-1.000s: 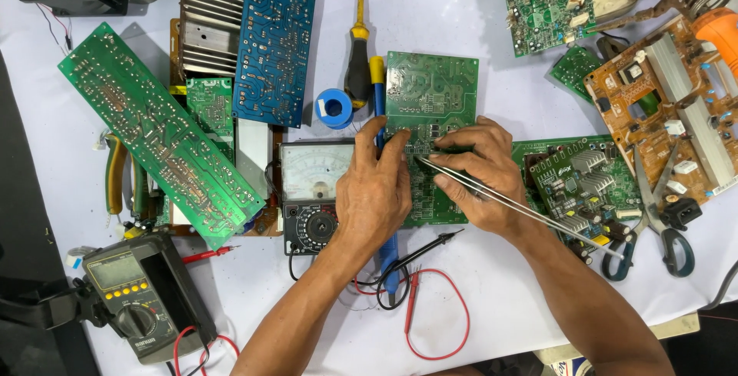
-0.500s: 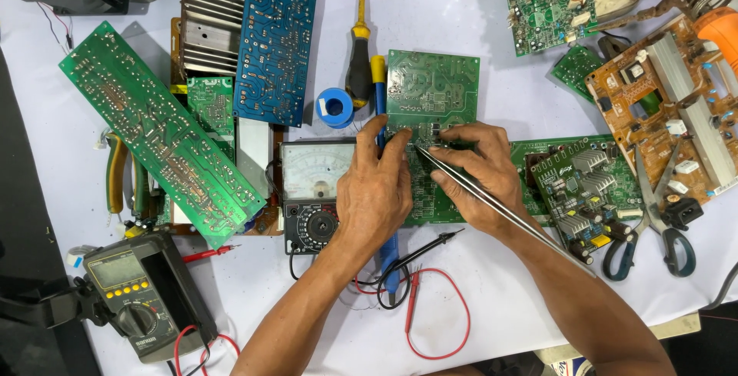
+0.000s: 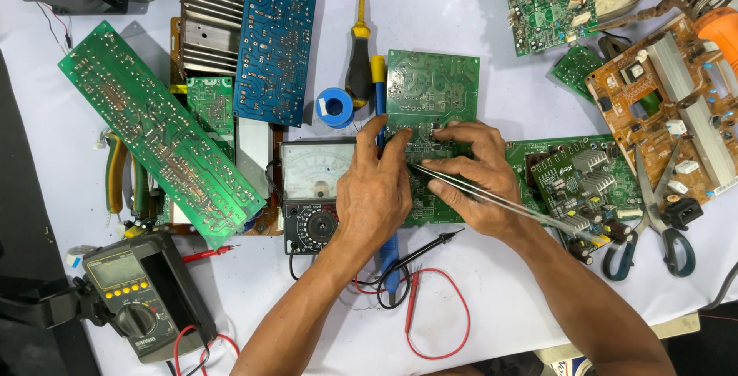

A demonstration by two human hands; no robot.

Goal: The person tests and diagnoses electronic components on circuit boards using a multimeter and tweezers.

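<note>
Board in hand: a green circuit board (image 3: 430, 107) lies solder side up at the centre of the frame, on a white table cover (image 3: 500, 38).
Right hand: the right hand (image 3: 477, 180) is closed in a pinch around metal tweezers (image 3: 500, 203), whose tips point left onto the middle of the board; the handle end runs down and right over the wrist.
Left hand: the left hand (image 3: 374, 191) rests palm down on the board's left edge, fingers spread and pressing; it grips nothing that can be seen, and it covers part of a blue-handled tool (image 3: 378, 84).
Just left: an analogue multimeter (image 3: 311, 191) with a white dial face touches the left hand's side.
Below: red and black test leads (image 3: 430, 299) loop under both wrists.
Above left: a blue solder spool (image 3: 335, 107) and a yellow-and-black screwdriver (image 3: 359, 53).
Far left: a long green board (image 3: 154, 130), a blue board (image 3: 273, 45) and, lower left, a digital multimeter (image 3: 134, 299).
Right: a populated green board (image 3: 576, 180), scissors (image 3: 653, 222) and a brown board (image 3: 669, 107).
Risks: the tweezer tips could slip and bridge neighbouring solder joints, or flick a small part away into the clutter; a wrist could snag the looped leads and tug the meter; the board could pivot if the left hand eases its pressure.
</note>
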